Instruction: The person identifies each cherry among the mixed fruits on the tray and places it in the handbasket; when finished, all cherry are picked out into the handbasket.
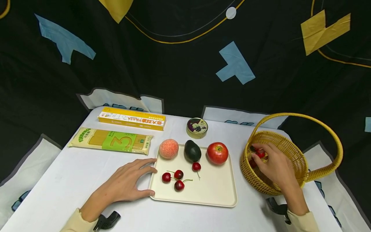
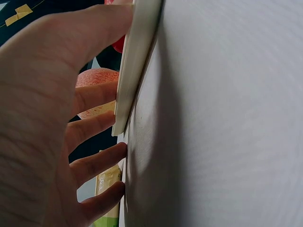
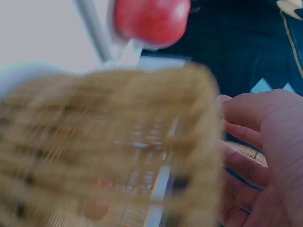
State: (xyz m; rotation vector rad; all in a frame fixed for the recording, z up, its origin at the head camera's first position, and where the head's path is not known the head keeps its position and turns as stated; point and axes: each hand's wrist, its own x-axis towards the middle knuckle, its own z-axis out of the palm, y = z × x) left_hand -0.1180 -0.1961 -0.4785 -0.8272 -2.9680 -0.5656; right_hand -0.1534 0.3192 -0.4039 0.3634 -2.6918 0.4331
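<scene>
My right hand (image 1: 275,166) reaches inside the wicker basket (image 1: 302,169), pinching a red cherry (image 1: 261,153) between thumb and fingers. Another dark red fruit shows below the thumb, partly hidden. In the right wrist view, the blurred basket wall hides the fingertips. My left hand (image 1: 127,180) has its fingers spread at the left edge of the cream tray (image 1: 211,190); thumb and some fingertips touch the rim. Several cherries (image 1: 179,185) with stems lie on the tray. Along its far side sit a peach (image 1: 169,148), an avocado (image 1: 192,151) and a red apple (image 1: 217,153).
A round tin (image 1: 197,128) stands behind the tray. A yellow pasta box (image 1: 131,118) and a bag of pasta (image 1: 111,140) lie at the back left. The basket's tall handle (image 1: 333,135) arches over its right side. A black curtain (image 1: 174,71) hangs behind the table.
</scene>
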